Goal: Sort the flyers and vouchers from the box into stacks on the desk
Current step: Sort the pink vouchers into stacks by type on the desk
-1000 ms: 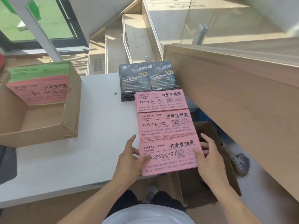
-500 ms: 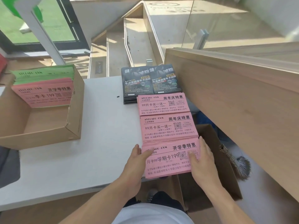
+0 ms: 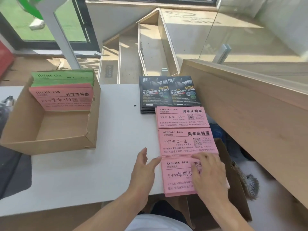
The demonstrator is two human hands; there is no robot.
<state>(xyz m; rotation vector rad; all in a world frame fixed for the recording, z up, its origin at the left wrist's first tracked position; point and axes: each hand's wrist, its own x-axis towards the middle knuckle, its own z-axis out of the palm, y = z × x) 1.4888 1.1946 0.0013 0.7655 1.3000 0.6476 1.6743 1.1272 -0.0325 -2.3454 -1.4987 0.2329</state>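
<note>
The right hand (image 3: 207, 172) lies flat, fingers spread, on the nearest pink voucher stack (image 3: 179, 179); the left hand (image 3: 143, 165) is open just beside its left edge, holding nothing. That stack overhangs the tabletop (image 3: 100, 172) edge nearest the person, so a careless push could tip vouchers into the carton below (image 3: 233, 194). Beyond the hands lie two more pink stacks (image 3: 185, 129) and black flyers (image 3: 170, 92). Far left of the hands, the box (image 3: 50, 140) holds green and pink vouchers (image 3: 63, 90). Nothing blocks the way there.

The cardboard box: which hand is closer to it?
Left. The left hand hovers open over the desk, right of the box; the right hand lies farther right on the nearest pink stack.
</note>
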